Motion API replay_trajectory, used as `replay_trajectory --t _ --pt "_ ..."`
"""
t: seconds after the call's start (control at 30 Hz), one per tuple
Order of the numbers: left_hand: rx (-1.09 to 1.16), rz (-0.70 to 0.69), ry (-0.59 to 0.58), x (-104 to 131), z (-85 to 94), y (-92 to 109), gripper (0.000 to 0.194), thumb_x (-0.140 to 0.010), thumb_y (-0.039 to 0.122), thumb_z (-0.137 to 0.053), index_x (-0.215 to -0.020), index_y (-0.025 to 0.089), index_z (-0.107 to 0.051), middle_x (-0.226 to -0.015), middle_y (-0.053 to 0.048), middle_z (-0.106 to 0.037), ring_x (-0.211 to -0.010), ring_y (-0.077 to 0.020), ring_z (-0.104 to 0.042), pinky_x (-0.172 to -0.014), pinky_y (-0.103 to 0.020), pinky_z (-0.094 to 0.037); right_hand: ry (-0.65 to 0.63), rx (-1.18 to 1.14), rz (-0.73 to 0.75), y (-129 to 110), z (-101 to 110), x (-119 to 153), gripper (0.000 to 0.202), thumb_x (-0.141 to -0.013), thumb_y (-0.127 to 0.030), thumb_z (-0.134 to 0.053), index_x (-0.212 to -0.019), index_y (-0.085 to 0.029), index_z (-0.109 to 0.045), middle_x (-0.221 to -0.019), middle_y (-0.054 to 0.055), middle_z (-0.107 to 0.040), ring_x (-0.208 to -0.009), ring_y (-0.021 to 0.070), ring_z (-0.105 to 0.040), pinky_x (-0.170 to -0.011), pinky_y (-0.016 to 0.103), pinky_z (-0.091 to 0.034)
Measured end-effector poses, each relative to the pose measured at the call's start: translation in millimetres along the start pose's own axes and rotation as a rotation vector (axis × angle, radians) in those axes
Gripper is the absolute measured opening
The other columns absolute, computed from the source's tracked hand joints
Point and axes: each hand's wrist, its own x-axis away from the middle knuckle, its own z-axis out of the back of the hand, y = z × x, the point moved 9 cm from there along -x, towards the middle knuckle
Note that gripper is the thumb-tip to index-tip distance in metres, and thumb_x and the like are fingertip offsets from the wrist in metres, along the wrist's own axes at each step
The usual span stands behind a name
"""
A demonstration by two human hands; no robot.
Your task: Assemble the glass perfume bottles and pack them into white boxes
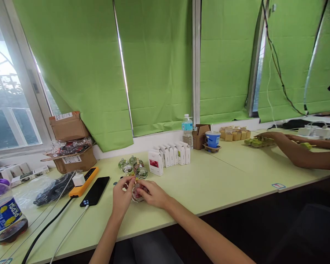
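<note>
Both my hands meet over a small round glass bottle (137, 194) with a reddish inside and a gold cap, resting on the pale green table (214, 183). My left hand (121, 198) pinches at its top; my right hand (153, 193) cups its side. Just behind stand several similar glass bottles (133, 167). A row of small white boxes (170, 156) lines up further back, the nearest one with a pink picture (155, 162).
A black phone (95, 190), an orange power strip (84, 181) with cables, a Pepsi bottle (4, 216) and cardboard boxes (70, 146) lie left. A water bottle (187, 131), blue cup (212, 140) and small boxes sit behind. Another person's arms (299, 152) work at the right.
</note>
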Motion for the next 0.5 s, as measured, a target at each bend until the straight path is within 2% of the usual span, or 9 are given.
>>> replay_trajectory --t 0.1,0.27,0.33,0.5 --pt "-0.050 -0.050 0.019 0.7 4.1 8.1 0.023 -0.083 0.042 -0.068 -0.093 0.023 -0.076 -0.090 -0.007 -0.074 -0.079 -0.0211 -0.064 -0.066 -0.029 -0.047 0.004 -0.018 -0.011 1.0 0.9 0.7 0.033 -0.097 -0.028 -0.050 -0.129 -0.023 -0.054 -0.104 0.006 -0.069 -0.088 0.0197 -0.063 -0.078 0.028 -0.047" --pt "-0.067 -0.080 0.041 3.5 6.7 17.1 0.021 -0.082 0.041 -0.069 -0.091 0.023 -0.077 -0.088 -0.006 -0.074 -0.076 -0.0209 -0.063 -0.065 -0.030 -0.047 0.017 0.009 -0.039 3.7 3.3 1.4 0.040 -0.093 -0.033 -0.058 -0.132 -0.025 -0.053 -0.104 0.005 -0.070 -0.089 0.0211 -0.063 -0.080 0.030 -0.047" --pt "-0.074 -0.100 0.027 5.0 4.0 20.7 0.019 -0.082 0.039 -0.069 -0.091 0.024 -0.077 -0.087 -0.006 -0.073 -0.074 -0.0199 -0.062 -0.065 -0.030 -0.047 0.021 0.027 -0.050 5.6 3.7 1.3 0.041 -0.091 -0.035 -0.061 -0.130 -0.026 -0.054 -0.102 0.004 -0.070 -0.087 0.0209 -0.063 -0.078 0.029 -0.047" --pt "-0.114 -0.192 0.009 7.0 -1.3 30.0 0.014 -0.082 0.033 -0.068 -0.090 0.024 -0.076 -0.087 -0.005 -0.072 -0.071 -0.0183 -0.061 -0.062 -0.028 -0.046 0.009 0.079 -0.036 9.2 1.4 0.2 0.026 -0.091 -0.037 -0.063 -0.113 -0.023 -0.060 -0.092 0.002 -0.068 -0.079 0.0187 -0.060 -0.071 0.027 -0.043"
